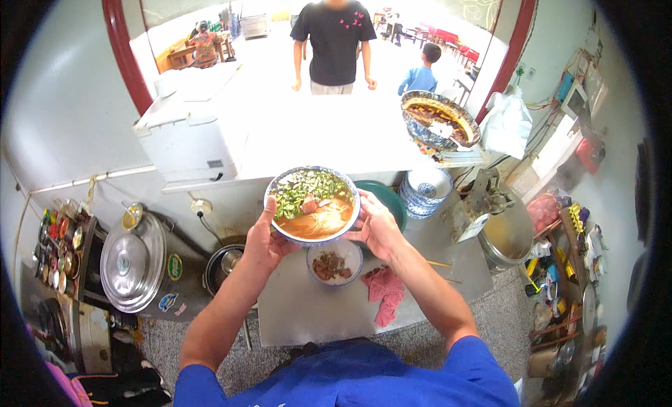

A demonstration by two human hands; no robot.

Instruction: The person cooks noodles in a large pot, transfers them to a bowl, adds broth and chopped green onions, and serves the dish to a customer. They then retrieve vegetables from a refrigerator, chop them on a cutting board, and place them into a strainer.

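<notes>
Between both hands I hold a blue-and-white bowl of noodle soup [317, 218], raised above the metal worktop [294, 312]. Chopped green herbs cover its far half; pale noodles, brown broth and a chunk of meat show nearer me. My left hand [265, 239] grips the left rim, thumb on top. At the right side, my right hand [378, 226] supports the bowl with spread fingers. Below it stands a bowl of meat pieces [332, 265], partly hidden by the soup bowl. A pink cloth [386, 296] lies under my right forearm.
A bright serving counter [315, 139] spans the front, with a person in a black shirt [336, 44] behind it. On it stands a large sauce bowl [441, 118]. Stacked bowls [426, 191] and a green basin [386, 199] are right; a lidded metal pot [134, 262] is left.
</notes>
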